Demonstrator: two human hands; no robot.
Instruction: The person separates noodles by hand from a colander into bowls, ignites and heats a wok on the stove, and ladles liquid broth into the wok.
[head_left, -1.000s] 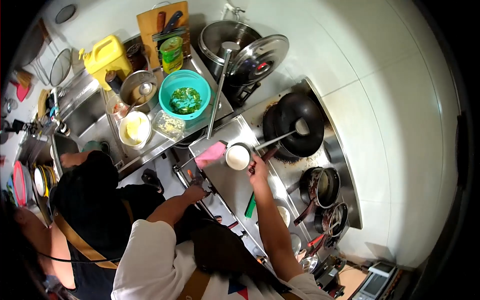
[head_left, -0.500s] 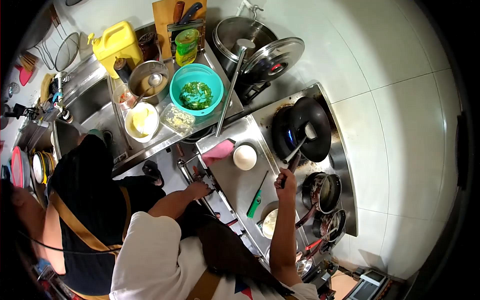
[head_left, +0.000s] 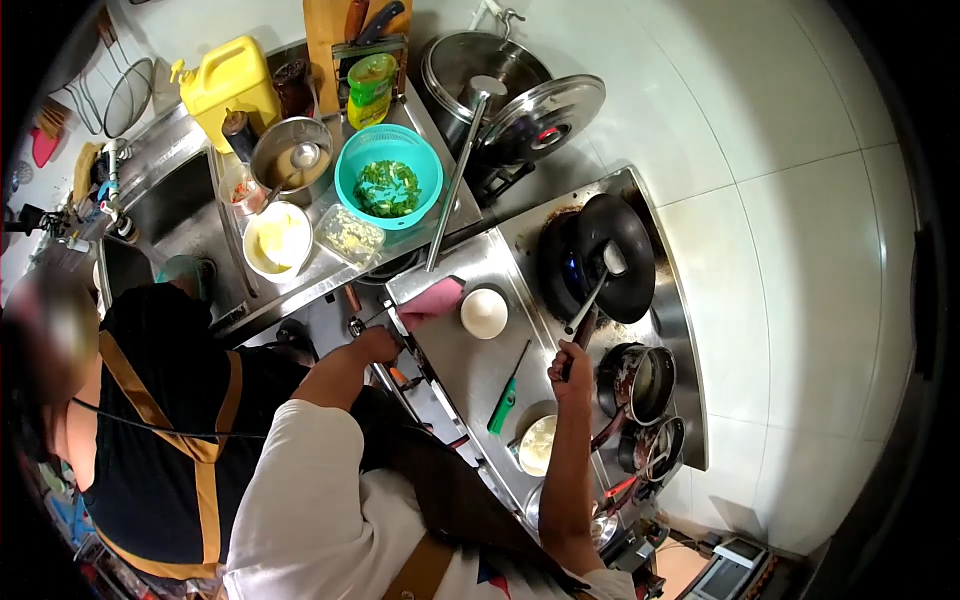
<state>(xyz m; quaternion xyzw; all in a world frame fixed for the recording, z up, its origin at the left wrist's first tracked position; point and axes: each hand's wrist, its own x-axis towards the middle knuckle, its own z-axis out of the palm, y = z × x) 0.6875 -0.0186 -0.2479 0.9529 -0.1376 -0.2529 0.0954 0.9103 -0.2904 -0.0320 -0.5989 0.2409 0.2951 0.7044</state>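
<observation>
My right hand [head_left: 571,366] is wrapped round the handle of a black wok [head_left: 622,262], which tilts over the burner. A metal ladle [head_left: 612,260] rests inside the wok, its handle lying beside the wok's handle. Low at the steel counter's front edge is my left hand [head_left: 377,346], near the control knobs and a pink cloth [head_left: 432,302]; its fingers are hard to make out. A white bowl [head_left: 484,313] and a green lighter [head_left: 503,405] lie on the counter between my hands.
Another person [head_left: 160,400] in black stands at the left by the sink [head_left: 185,210]. A turquoise bowl of chopped greens [head_left: 389,178], a yellow jug [head_left: 232,95] and a large pot [head_left: 470,75] stand further back. Small pans [head_left: 645,385] sit right of my right hand.
My left hand has moved slightly up and left along the counter edge. The other person has shifted and their head now shows. My right hand keeps its hold on the wok's handle.
</observation>
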